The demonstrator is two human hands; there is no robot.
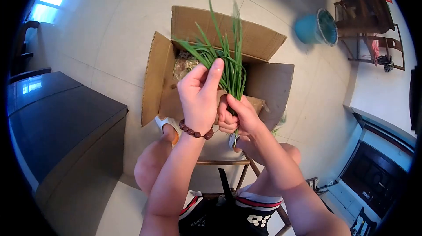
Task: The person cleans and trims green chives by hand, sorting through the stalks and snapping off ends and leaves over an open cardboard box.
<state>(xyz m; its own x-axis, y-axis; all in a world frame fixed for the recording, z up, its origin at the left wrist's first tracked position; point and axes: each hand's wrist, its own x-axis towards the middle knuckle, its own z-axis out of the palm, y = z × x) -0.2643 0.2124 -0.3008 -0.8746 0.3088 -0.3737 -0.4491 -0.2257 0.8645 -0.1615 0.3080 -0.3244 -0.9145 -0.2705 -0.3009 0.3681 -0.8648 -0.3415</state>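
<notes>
One bunch of green leaves (234,76) is over the open cardboard box (271,84), stems clamped in the right hand (239,115); whether the left hand (199,90), along its left side, pinches any blades, I cannot tell. A low, gentle grip should best spare them creasing.

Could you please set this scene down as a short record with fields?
Right hand: closed around the lower part of a bunch of long, thin green leaves
Left hand: at the same bunch, higher up; whether it pinches any leaves is unclear
Worn: dark brown beaded bracelet, just below the left hand
In front: open brown cardboard box on a pale tiled floor
Far right: round blue-green bucket
Left side: dark, glossy-topped piece of furniture
</notes>
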